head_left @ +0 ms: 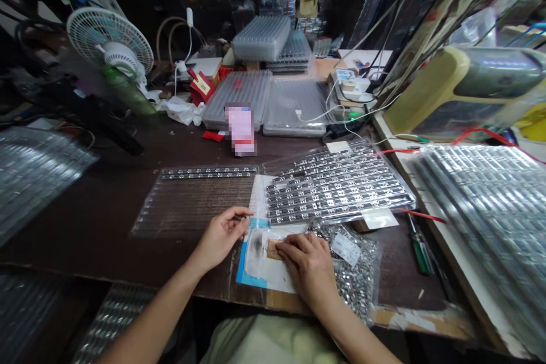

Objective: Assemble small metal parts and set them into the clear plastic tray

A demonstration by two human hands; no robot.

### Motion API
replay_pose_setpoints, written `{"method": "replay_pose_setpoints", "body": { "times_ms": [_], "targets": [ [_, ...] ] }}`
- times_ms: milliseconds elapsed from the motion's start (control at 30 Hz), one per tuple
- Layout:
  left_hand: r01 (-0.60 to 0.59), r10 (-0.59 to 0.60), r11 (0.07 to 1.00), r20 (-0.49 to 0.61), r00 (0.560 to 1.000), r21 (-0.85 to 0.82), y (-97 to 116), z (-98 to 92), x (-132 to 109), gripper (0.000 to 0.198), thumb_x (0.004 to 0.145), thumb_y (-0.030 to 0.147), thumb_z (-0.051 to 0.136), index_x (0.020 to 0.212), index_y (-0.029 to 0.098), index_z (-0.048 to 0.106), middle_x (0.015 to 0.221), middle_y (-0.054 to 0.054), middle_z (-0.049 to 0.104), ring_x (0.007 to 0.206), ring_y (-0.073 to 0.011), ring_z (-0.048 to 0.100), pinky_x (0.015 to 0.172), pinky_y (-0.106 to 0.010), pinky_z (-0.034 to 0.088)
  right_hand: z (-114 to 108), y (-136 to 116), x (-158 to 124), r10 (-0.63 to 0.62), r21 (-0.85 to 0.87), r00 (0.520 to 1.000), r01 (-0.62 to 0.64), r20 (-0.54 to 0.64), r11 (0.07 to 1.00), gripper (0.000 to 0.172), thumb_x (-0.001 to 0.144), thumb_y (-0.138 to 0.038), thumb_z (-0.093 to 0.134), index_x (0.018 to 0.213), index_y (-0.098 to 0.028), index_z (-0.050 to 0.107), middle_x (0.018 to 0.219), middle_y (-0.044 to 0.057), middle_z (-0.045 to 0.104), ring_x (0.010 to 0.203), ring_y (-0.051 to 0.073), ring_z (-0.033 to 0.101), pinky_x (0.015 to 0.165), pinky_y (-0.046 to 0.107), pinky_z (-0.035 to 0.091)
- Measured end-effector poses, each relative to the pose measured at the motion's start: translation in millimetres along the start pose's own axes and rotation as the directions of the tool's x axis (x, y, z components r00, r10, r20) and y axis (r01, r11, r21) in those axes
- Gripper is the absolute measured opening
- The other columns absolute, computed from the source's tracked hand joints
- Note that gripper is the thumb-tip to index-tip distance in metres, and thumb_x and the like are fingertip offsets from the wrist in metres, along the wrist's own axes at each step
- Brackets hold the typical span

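My left hand is at the left edge of a blue and white sheet, its thumb and fingertips drawn together. Whatever sits between them is too small to make out. My right hand has its fingertips closed on a small flat brown piece, beside a transparent plastic dish on that sheet. Right of this hand lies a plastic bag of small shiny metal parts. Behind the hands, a transparent tray holds several rows of dark strips with metal parts. Another transparent tray, left, has strips only along its far edge.
A green-handled screwdriver lies at the right, near stacked trays. More tray stacks stand at the far left. A white fan, plastic cases, a pixelated pink item and loose cables occupy the back.
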State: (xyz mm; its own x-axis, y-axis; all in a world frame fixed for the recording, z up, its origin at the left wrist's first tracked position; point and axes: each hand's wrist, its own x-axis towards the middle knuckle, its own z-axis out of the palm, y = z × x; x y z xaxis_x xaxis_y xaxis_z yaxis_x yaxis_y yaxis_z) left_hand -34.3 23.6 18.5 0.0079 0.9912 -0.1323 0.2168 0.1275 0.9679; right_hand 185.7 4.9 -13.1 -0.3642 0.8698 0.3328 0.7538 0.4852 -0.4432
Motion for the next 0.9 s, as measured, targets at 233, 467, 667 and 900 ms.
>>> {"method": "replay_pose_setpoints", "body": {
  "times_ms": [233, 467, 667, 900],
  "targets": [
    [-0.138, 0.141, 0.97, 0.0, 0.99, 0.202, -4.8, 22.9, -13.4, 0.015, 0.082, 0.023, 0.061, 0.091, 0.019, 0.071, 0.091, -0.006, 0.066, 0.081, -0.0156, 0.063, 0.065, -0.022, 0.05, -30.6, 31.8, -16.9, -0.162, -0.305, 0.979, 0.194, 0.128, 0.933, 0.039, 0.09, -0.014, 0.044, 0.126, -0.024, 0.055, 0.13, 0.002, 0.056, 0.114, 0.022, 0.047, 0.09, 0.036, 0.036],
    [-0.331, 0.35, 0.881, 0.005, 0.937, 0.337, -12.7, 47.4, -13.1, 0.015, 0.08, 0.014, 0.063, 0.09, 0.02, 0.071, 0.084, -0.004, 0.066, 0.079, -0.015, 0.062, 0.072, -0.024, 0.049, -36.8, 43.9, -28.7, -0.194, -0.259, 0.976, 0.214, 0.097, 0.942, 0.033, 0.092, -0.011, 0.038, 0.111, -0.02, 0.063, 0.107, 0.004, 0.067, 0.099, 0.019, 0.055, 0.09, 0.033, 0.037],
    [-0.352, 0.371, 0.865, 0.018, 0.929, 0.357, -21.2, 54.0, -17.4, 0.012, 0.081, 0.016, 0.063, 0.089, 0.02, 0.071, 0.085, -0.004, 0.067, 0.081, -0.016, 0.063, 0.074, -0.026, 0.05, -31.5, 39.6, -21.4, -0.113, -0.083, 0.991, 0.106, -0.077, 0.991, 0.02, 0.093, -0.021, 0.046, 0.097, -0.022, 0.066, 0.099, 0.005, 0.067, 0.09, 0.018, 0.057, 0.08, 0.032, 0.041],
    [-0.39, 0.4, 0.825, 0.064, 0.914, 0.409, -21.6, 61.7, -23.3, 0.013, 0.082, 0.019, 0.064, 0.091, 0.022, 0.072, 0.083, -0.004, 0.066, 0.078, -0.0154, 0.063, 0.072, -0.026, 0.051, -36.6, 30.0, -17.2, -0.034, 0.04, 0.99, 0.039, -0.135, 0.998, 0.02, 0.093, -0.019, 0.046, 0.099, -0.021, 0.065, 0.092, 0.006, 0.066, 0.084, 0.017, 0.059, 0.074, 0.031, 0.047]
  ]
}}
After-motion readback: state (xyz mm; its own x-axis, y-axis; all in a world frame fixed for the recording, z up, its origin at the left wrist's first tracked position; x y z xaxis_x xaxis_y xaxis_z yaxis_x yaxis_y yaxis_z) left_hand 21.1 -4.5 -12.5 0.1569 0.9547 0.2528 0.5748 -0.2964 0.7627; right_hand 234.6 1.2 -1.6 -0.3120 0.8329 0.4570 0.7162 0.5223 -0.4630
